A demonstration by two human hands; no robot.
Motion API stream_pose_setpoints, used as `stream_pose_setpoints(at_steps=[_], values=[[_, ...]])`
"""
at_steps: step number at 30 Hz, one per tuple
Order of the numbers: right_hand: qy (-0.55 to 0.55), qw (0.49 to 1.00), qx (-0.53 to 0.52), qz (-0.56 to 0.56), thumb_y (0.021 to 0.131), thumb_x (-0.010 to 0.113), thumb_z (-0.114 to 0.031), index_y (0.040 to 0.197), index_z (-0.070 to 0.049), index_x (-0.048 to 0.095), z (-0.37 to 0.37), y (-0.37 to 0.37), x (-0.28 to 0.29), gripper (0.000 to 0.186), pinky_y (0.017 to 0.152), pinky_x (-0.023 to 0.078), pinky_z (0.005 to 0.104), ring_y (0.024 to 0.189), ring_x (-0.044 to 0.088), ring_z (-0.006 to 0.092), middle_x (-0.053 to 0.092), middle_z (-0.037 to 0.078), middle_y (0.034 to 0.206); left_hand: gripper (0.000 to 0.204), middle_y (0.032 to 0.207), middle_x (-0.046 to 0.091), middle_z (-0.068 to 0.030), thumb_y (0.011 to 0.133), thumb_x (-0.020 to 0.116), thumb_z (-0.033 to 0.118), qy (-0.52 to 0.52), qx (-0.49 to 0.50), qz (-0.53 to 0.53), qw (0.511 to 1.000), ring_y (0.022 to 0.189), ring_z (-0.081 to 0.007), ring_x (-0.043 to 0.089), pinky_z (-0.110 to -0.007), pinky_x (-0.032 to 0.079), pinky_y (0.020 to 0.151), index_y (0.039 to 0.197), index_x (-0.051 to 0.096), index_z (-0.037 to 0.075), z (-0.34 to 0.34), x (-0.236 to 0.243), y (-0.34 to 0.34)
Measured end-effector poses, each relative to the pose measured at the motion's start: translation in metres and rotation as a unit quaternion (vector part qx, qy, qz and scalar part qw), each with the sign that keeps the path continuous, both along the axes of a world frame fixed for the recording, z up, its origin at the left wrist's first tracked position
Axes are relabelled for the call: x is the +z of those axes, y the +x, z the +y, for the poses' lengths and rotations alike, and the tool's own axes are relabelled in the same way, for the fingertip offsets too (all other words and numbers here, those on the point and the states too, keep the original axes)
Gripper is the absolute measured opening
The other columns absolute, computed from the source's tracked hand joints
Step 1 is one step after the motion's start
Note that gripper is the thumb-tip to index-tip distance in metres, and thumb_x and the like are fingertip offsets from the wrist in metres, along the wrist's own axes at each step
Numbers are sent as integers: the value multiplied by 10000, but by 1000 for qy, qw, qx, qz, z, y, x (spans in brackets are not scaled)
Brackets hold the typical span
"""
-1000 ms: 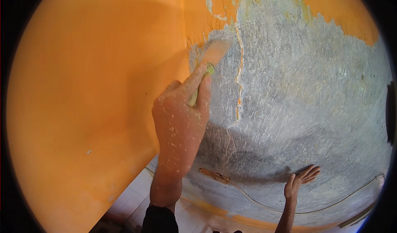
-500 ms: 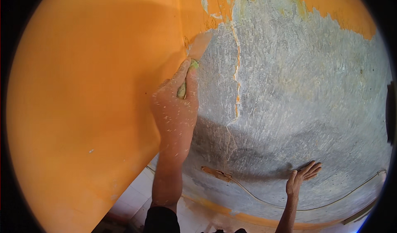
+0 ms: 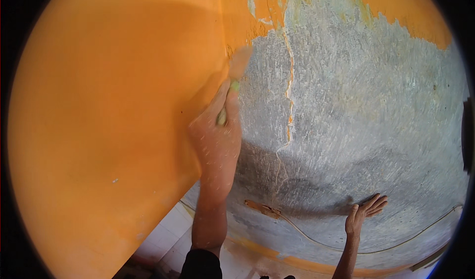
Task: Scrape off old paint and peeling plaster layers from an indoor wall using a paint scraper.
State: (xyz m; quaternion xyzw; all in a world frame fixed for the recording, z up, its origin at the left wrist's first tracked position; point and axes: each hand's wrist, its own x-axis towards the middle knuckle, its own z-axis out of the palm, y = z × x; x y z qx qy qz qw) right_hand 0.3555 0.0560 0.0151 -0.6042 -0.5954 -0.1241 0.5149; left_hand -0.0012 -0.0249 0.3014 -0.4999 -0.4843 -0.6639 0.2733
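Our left hand (image 3: 216, 133), dotted with pale flecks (image 3: 221, 155), is closed around the handle (image 3: 222, 116) of a green scraper (image 3: 235, 85), whose blade (image 3: 241, 63) points up near the inside corner (image 3: 222, 26) between the orange side wall (image 3: 99, 106) and the stripped grey wall (image 3: 336, 106). Blur softens that blade, so we cannot tell whether its edge touches the surface. Should we bear too far left, we judge that it could gouge the smooth side wall; too steep an angle could dig into the grey wall instead. Flecks on our skin might also let the handle twist if our grip slackens. Our right hand (image 3: 366, 212), empty, is spread palm toward the grey wall, lower and well apart from the scraper; leaning hard on any loose dust could make it slide. Between the two hands runs a jagged crack (image 3: 290, 119) with orange in it, where a sideways stroke might catch and break its edges. Below, a thin cable (image 3: 366, 253) sags from a brown patch (image 3: 262, 208), and a low, careless sweep could snag it. Farther up, ragged orange paint (image 3: 410, 12) borders the grey, and flakes loosened there could drop toward our eyes.
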Motion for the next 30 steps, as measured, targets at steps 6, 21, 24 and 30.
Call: stream_pose_setpoints(at_steps=[6,21,24,30], values=[[-9,1000,-1,-12,909,196,-697,1505,-76,-60,-2,13,-6,898,1087,-155,580,1414,-216,362,-173,185,1550,219,942,691,-205,887,629,135,-103,-12,-28,994,889,-274,692,-322,521,793,1033,690,-17,-23,7,10],[-11,999,-11,-44,919,190,-675,1499,-78,-83,-3,10,-4,876,1085,-168,582,1407,-240,352,-197,182,1543,206,931,688,-202,890,621,136,-22,-7,-69,997,889,-294,685,-327,519,783,1030,696,4,-4,-1,2],[2,1000,-7,-27,921,198,-679,1508,-87,-58,-3,10,-3,872,1086,-165,570,1416,-221,348,-171,173,1554,208,932,690,-203,888,626,140,2,28,-9,1000,880,-288,689,-325,523,772,1025,699,1,0,4,1],[-10,999,-9,-35,914,186,-687,1501,-79,-75,-2,10,-4,885,1087,-162,579,1407,-239,356,-196,184,1544,213,916,689,-205,880,631,136,-1,-8,-45,999,858,-292,691,-323,524,759,1033,697,4,-3,-6,-4]])
